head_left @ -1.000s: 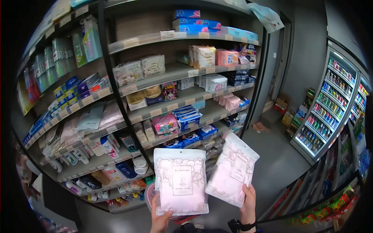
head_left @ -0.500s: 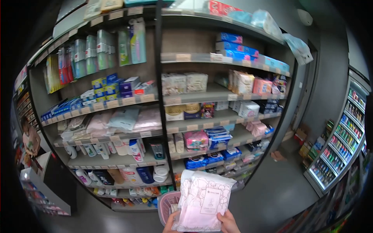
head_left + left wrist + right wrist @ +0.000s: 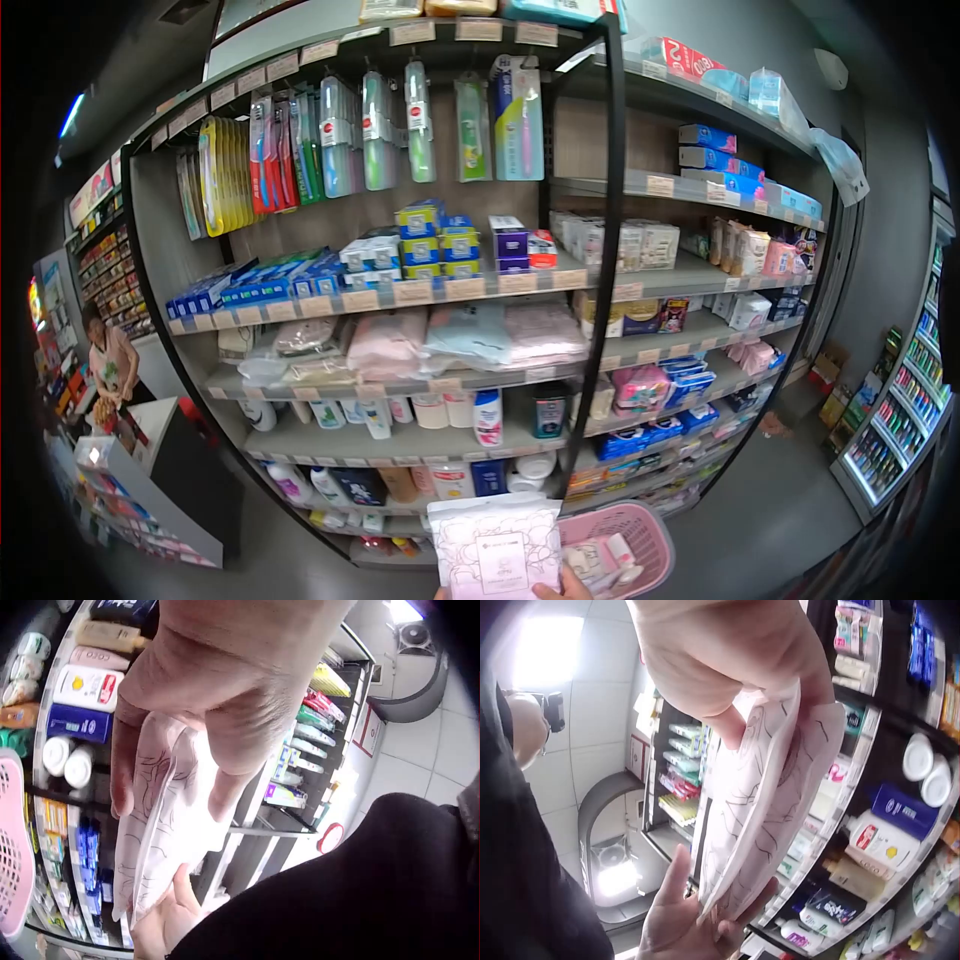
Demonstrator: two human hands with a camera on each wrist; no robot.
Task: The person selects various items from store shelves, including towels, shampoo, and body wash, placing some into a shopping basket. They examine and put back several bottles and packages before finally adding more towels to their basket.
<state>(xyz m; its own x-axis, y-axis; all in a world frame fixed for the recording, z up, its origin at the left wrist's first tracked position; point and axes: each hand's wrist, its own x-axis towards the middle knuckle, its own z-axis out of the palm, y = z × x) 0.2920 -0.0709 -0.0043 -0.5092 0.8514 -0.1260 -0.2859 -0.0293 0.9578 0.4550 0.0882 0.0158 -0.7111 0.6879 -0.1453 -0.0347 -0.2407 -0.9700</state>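
Note:
Two flat pink-and-white pouches [image 3: 497,530] with line-drawn petals and a printed label, laid face to face, are held low in front of me. My left hand [image 3: 225,682] grips one side edge, thumb on one face and fingers on the other. On the opposite edge my right hand [image 3: 739,656] pinches the pair the same way, its thumb [image 3: 548,590] lying over the front pouch in the head view. A pink basket [image 3: 655,545] with white and pink packs inside stands on the floor just right of the pouches.
Shelves carry hanging toothbrushes [image 3: 375,130], toothpaste boxes [image 3: 440,240], bagged towels [image 3: 470,335] and bottles [image 3: 487,418]. Another person [image 3: 112,365] is behind a counter [image 3: 165,430] at the left. A drinks fridge [image 3: 900,400] stands at the far right.
The two pouches, held apart one per hand earlier, are now stacked together between both hands. My view has swung left along the shelves, and the basket now shows right of the pouches.

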